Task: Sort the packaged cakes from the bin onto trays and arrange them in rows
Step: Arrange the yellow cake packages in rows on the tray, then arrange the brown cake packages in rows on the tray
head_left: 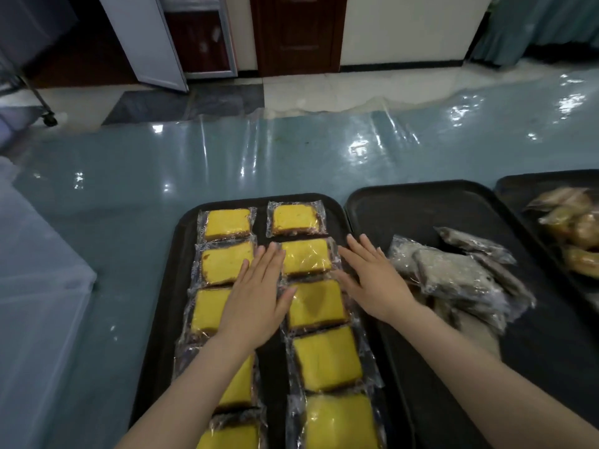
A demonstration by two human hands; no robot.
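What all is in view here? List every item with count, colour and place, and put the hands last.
yellow cakes: ten visible, clear wrappers, two columns on the left tray
left tray: one, black, on the table
grey cakes: loose pile, count unclear, wrapped, on the middle tray
middle tray: one, black, right of the left tray
brown cakes: several, wrapped, on the far-right tray
far-right tray: one, black, partly cut off
table: one, teal under clear plastic
bin: one, translucent, far left
hands: left hand flat between the columns; right hand flat at the right column's edge

nearest yellow cakes (340, 422) cut by bottom edge, far-right tray (505, 186) cropped
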